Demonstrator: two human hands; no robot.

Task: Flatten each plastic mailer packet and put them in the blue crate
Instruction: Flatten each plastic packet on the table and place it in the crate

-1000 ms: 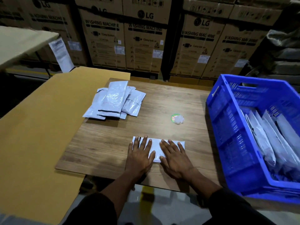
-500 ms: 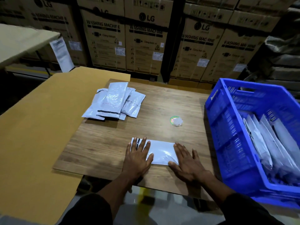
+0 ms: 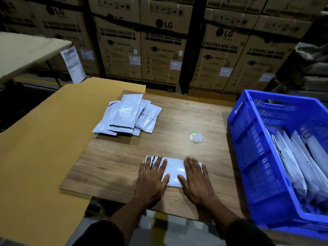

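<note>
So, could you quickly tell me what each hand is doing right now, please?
Left hand: open, fingers straight, pressing flat on the mailer packet.
Right hand: open, fingers straight, pressing the same packet's right end.

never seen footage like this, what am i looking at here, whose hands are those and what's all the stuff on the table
There is no machine here: a person wears a camera on the head, looking down at their own bare hands. The left hand and right hand lie flat, fingers straight, pressing a white plastic mailer packet against the wooden tabletop. Nothing is gripped. Farther back lies a pile of mailer packets, and a small round sticker with crumpled plastic. On the right stands the blue crate, with packets already inside. Washing machine cartons are stacked behind.
</note>
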